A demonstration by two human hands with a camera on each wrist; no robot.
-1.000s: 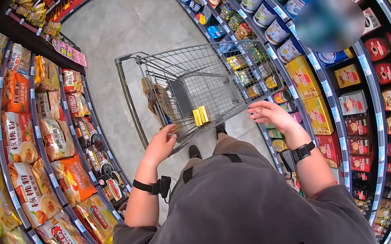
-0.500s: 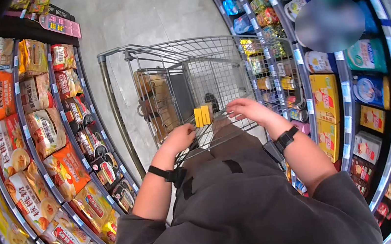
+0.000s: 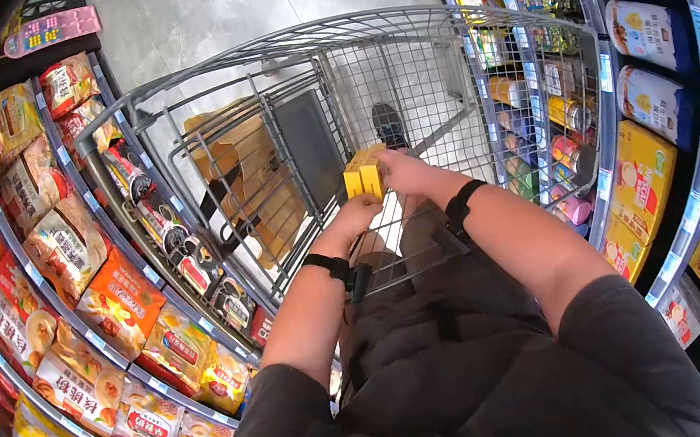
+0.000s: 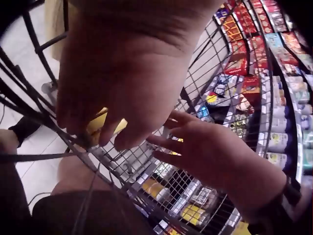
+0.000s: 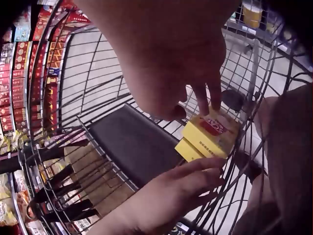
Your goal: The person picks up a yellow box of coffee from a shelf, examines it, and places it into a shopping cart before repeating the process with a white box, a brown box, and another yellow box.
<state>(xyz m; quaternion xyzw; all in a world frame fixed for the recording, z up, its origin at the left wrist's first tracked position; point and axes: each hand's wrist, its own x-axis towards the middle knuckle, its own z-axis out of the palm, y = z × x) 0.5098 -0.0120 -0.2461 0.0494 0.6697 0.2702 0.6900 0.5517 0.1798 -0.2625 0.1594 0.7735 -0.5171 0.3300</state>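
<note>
Two small yellow boxes (image 3: 354,184) stand side by side low in a wire shopping cart (image 3: 376,14). Both hands reach down to them. In the right wrist view, red print shows on top of one yellow box (image 5: 215,126). Fingertips of my right hand (image 3: 406,174) are right at that box's upper edge, fingers extended, thumb apart. From the near side, my left hand (image 3: 356,216) lays fairly straight fingers along the lower box. The left wrist view shows this left hand (image 4: 127,88) covering most of the yellow, its fingertips pointing down.
A brown bag (image 3: 237,167) with dark straps sits by the cart's grey seat panel (image 3: 310,140). Shelves of bagged foods (image 3: 116,289) line the left; cans and yellow cartons (image 3: 641,180) line the right. A shoe (image 3: 389,123) shows through the wire.
Both hands have come together and down into the cart, from apart above its near rim to the yellow boxes. The cart now appears larger and closer in the head view.
</note>
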